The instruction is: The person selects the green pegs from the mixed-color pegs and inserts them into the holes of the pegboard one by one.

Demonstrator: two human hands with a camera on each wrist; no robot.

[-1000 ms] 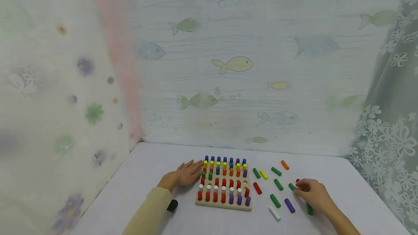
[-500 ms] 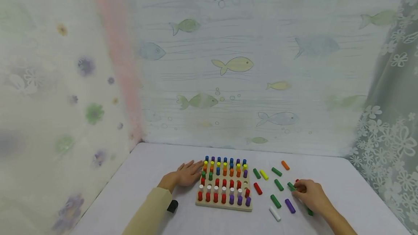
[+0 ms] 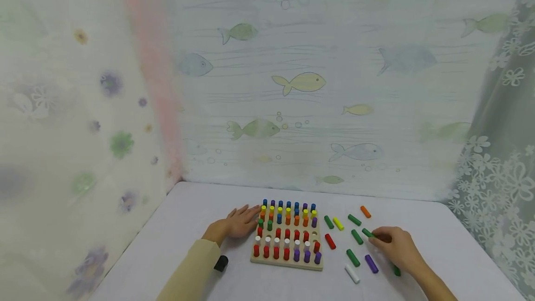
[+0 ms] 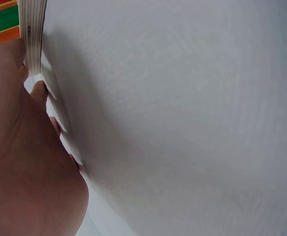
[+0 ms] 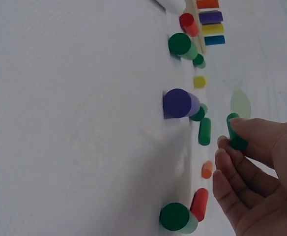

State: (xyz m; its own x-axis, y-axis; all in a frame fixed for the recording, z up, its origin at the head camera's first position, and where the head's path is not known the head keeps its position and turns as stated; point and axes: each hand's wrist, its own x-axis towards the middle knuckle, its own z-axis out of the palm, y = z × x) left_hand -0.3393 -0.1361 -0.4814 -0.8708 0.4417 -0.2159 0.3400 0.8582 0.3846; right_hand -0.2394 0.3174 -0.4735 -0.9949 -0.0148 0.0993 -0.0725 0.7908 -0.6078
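Right hand (image 3: 397,247) pinches a green peg (image 3: 368,233) between thumb and fingertips, so we grip it near one end with the rest sticking out toward the board (image 3: 286,264); the wrist view shows the same peg (image 5: 236,132) clamped at the fingertips, lifted off the counter (image 3: 451,240). Left hand (image 3: 239,222) lies flat, fingers straight, on the counter against the board's left edge, holding nothing; we judge it steadies the board so it does not slide. In the left wrist view only the palm (image 4: 20,162) and a board edge (image 4: 33,34) show.

Board stands between our hands, most holes filled with upright pegs in colour rows: blue at the far side, then yellow, orange, red, white, and red and purple nearest us. A few holes look open near the right side.

Loose pegs lie flat on the counter right of the board, within reach of the right hand: more green ones, a red peg (image 3: 329,241), a yellow peg (image 3: 337,223), an orange peg (image 3: 365,211), a purple peg (image 3: 370,264), a white peg (image 3: 351,273). They lie apart from each other, easy to pick singly.
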